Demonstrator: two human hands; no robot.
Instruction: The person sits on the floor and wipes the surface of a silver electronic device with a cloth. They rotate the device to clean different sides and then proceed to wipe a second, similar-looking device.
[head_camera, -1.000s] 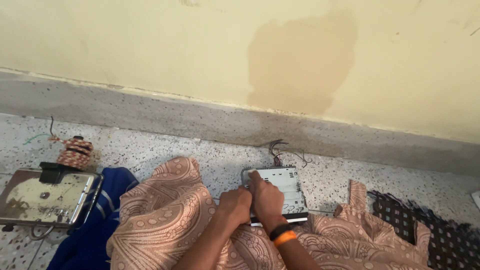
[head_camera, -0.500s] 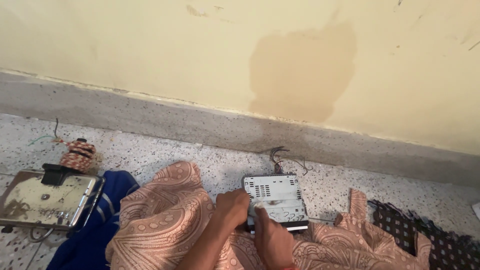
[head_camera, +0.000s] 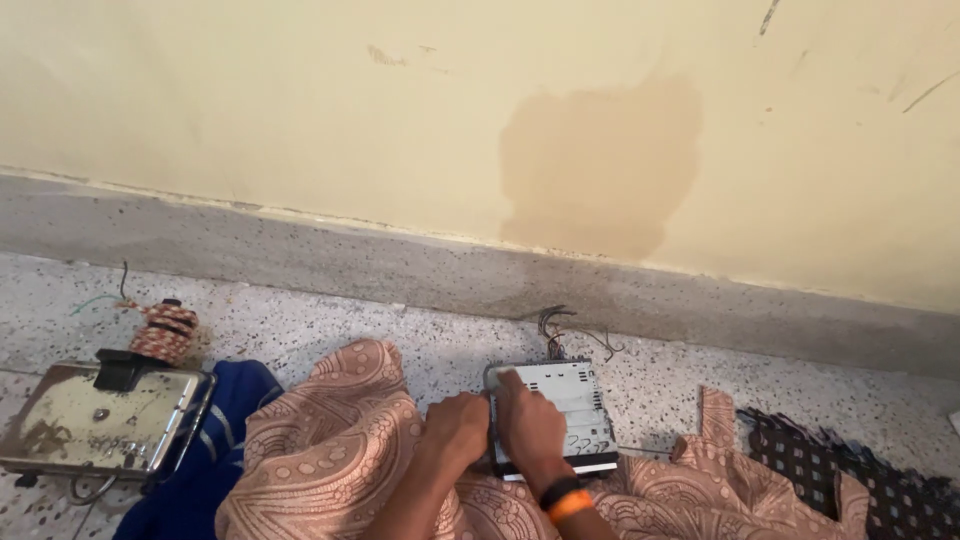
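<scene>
My right hand (head_camera: 530, 430) has slid back up the top of the flat grey metal car-stereo chassis (head_camera: 562, 403) lying on the speckled floor before the wall's brown stain, fingers flat and pressing rather than closed, while my left hand (head_camera: 455, 428) still braces its left edge, half-curled, so the wiping stroke repeats.

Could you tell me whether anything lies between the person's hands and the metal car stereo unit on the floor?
Nothing visible does. The right hand lies flat on top of the metal stereo unit, fingers reaching toward its far left corner, and the left hand presses against its left side. The patterned cloth lies under the forearms, not between hands and unit.
</scene>
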